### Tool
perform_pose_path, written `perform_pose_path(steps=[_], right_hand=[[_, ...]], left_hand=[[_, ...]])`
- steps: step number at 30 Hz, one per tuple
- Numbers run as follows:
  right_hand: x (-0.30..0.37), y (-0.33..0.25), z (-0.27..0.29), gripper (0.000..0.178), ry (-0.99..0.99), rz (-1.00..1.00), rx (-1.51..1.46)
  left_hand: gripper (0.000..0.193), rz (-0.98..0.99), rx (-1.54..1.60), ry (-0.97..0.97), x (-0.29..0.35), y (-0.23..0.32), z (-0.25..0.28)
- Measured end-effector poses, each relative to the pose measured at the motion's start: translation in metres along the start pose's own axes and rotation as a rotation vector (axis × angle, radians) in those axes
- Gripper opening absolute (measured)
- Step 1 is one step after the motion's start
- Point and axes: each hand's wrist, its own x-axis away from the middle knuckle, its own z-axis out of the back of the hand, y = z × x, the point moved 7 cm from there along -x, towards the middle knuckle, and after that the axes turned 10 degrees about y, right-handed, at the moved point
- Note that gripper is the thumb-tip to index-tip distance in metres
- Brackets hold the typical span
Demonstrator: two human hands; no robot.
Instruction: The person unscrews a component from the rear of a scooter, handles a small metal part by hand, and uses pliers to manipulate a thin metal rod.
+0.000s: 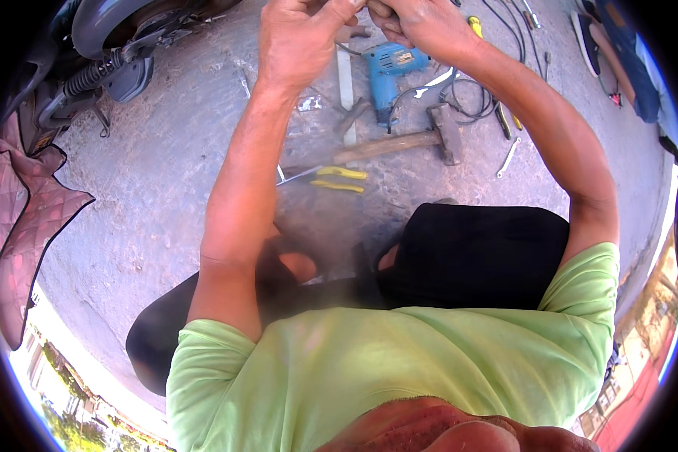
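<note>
Both my arms reach up to the top edge of the picture, where the hands meet. My left hand (pixel 300 44) is closed, thumb and fingertips pressed together. My right hand (pixel 423 27) is closed too, its curled fingers touching the left ones. Whatever they pinch is cut off by the edge or too small to make out. Just below the hands, a blue power drill (pixel 385 75) lies on the ground. Nearer to me lies a hammer with a wooden handle (pixel 390 146) and a heavy metal head. Beside it are pliers with yellow handles (pixel 340 173).
A flat metal bar (pixel 345 84) lies left of the drill. Wrenches (pixel 509 157), a yellow-handled tool (pixel 475 27) and dark cables (pixel 481 105) lie to the right. A motorcycle (pixel 98 68) stands far left, above a quilted pink cloth (pixel 34 203). Another person's leg (pixel 618 64) shows far right.
</note>
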Motion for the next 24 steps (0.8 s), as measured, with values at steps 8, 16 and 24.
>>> perform_pose_path(steps=[8, 16, 24], right_hand=[[0.002, -0.004, -0.003, 0.036, -0.019, -0.110, -0.074], [0.003, -0.005, -0.002, 0.036, -0.062, 0.042, -0.041], [0.009, 0.004, -0.002, 0.047, 0.008, -0.219, -0.057]], left_hand=[[0.013, 0.013, -0.105, 0.067, 0.001, 0.005, 0.006], [0.012, -0.060, -0.096, 0.001, 0.002, 0.010, 0.003], [0.014, -0.026, -0.284, -0.019, 0.000, 0.012, 0.003]])
